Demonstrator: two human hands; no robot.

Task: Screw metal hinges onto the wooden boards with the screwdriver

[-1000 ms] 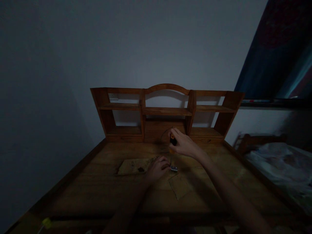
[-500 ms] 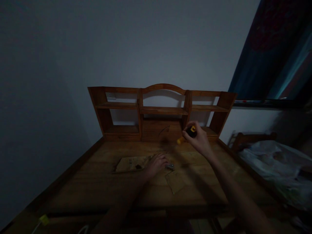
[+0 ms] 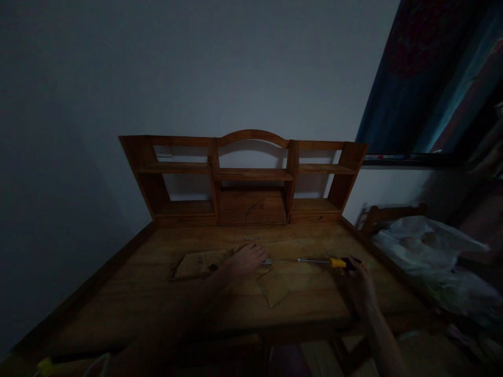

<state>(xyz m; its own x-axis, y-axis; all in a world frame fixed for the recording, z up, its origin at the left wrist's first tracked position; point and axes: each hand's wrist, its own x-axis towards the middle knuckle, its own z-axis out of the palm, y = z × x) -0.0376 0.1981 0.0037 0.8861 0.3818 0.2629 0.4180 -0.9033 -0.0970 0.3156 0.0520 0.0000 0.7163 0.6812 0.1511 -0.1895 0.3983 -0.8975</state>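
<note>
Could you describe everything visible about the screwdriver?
The screwdriver has a yellow-and-black handle, plastic by its look, and a thin, shiny, metallic-looking shaft. It lies roughly crosswise at the right part of the wooden desk, tip pointing left. The right hand is at the black end. It's too dim to tell the tip's shape or whether the shaft touches the wood.

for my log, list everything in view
desk: 1, brown, centre
shelf: 1, brown, desk back
wall: 1, grey, behind shelf
curtain: 1, blue and red, upper right
rail: 1, brown, right
bag: count unclear, whitish, right of desk
yellow item: 1, yellow, bottom left
long slab: 1, tan, by left hand
small slab: 1, tan, on desk
metal part: 1, silver, by left hand
tiny bits: count unclear, pale, on desk
screwdriver: 1, yellow and black, in right hand
hands: 2, bare, over desk
</note>
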